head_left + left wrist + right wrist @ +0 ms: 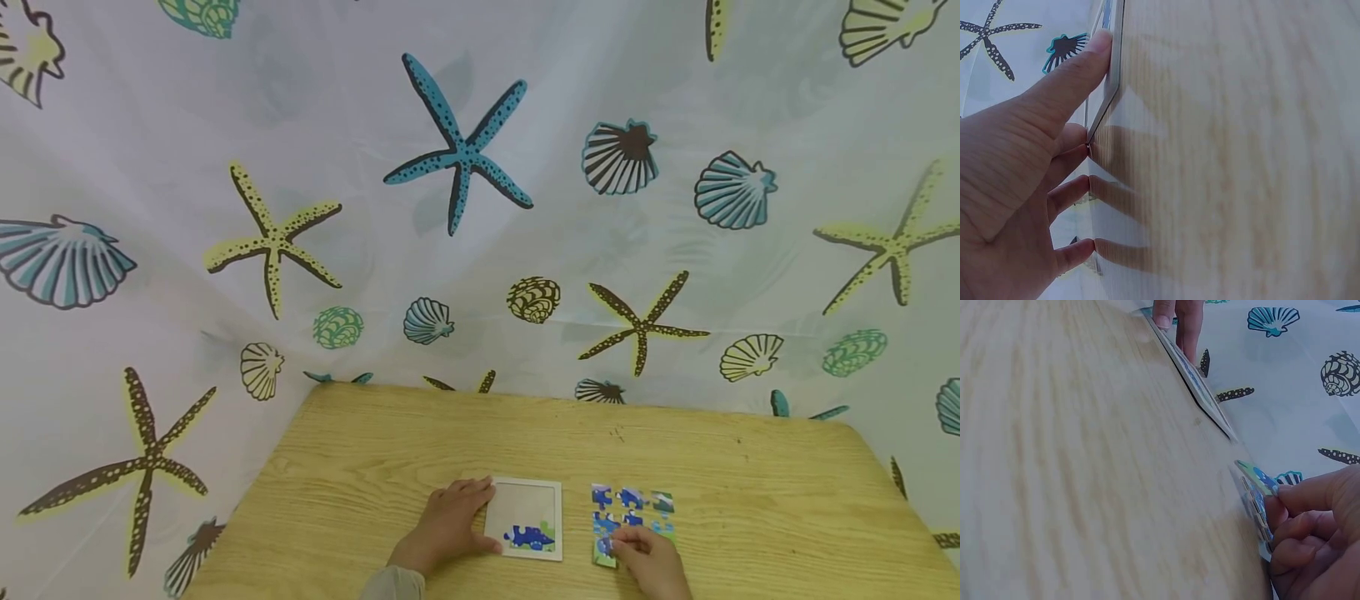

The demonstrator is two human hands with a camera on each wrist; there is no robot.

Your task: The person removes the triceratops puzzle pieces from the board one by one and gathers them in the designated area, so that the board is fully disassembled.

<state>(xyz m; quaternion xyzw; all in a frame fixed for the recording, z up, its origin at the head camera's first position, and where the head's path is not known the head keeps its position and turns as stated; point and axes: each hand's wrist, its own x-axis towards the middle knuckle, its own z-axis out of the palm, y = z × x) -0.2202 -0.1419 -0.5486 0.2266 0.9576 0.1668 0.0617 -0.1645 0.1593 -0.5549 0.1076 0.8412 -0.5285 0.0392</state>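
A square white puzzle tray (558, 521) lies on the table, with joined blue-and-green pieces (531, 537) in its lower right part. My left hand (448, 523) rests at the tray's left side, fingers spread; in the left wrist view the thumb (1079, 72) presses on the tray's edge and other fingertips touch the tabletop. To the right of the tray, my right hand (651, 560) pinches a jigsaw piece (603, 550) between thumb and forefinger. The right wrist view shows this piece (1259, 479) tilted, its near edge raised. My right hand partly hides the loose pieces around it.
Several loose jigsaw pieces (632, 498) lie in rough rows right of the tray, with a gap between them and the tray. The wooden table (420, 425) meets a hanging cloth (360, 183) printed with starfish and shells at its back and sides.
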